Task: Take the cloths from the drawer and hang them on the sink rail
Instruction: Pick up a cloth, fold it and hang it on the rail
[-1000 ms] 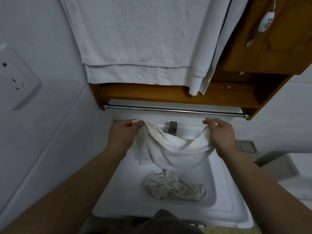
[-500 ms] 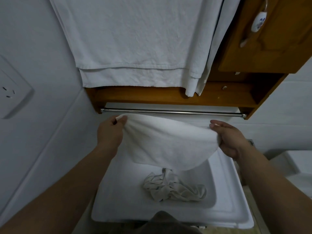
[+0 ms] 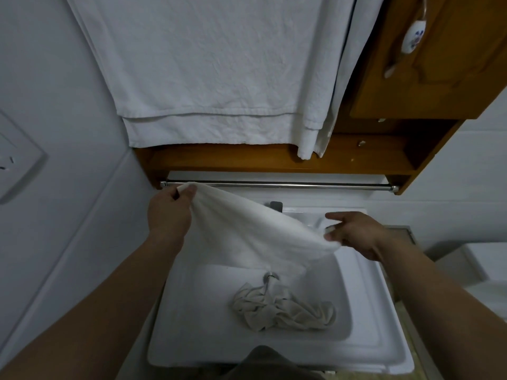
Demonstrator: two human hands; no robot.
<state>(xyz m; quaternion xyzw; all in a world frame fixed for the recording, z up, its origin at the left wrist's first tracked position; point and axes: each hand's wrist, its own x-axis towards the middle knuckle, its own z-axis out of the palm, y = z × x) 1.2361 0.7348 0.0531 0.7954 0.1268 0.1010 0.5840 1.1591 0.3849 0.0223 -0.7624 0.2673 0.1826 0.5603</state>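
Note:
A white cloth (image 3: 255, 231) stretches between my hands above the white sink (image 3: 367, 319). My left hand (image 3: 168, 215) pinches its upper corner right at the left end of the steel rail (image 3: 288, 185). My right hand (image 3: 354, 233) is lower and grips the other corner near the tap, fingers partly spread. A crumpled beige cloth (image 3: 282, 308) lies in the sink basin by the drain. The drawer is not in view.
Large white towels (image 3: 219, 78) hang above the rail from a wooden cabinet (image 3: 428, 64). A wooden shelf (image 3: 274, 160) sits just over the rail. A wall socket (image 3: 16, 160) is on the left wall. The tap (image 3: 275, 206) stands behind the cloth.
The bunched cloth has been spread flat. My left hand rose with its corner up to the rail's left end, while my right hand dropped lower and to the right.

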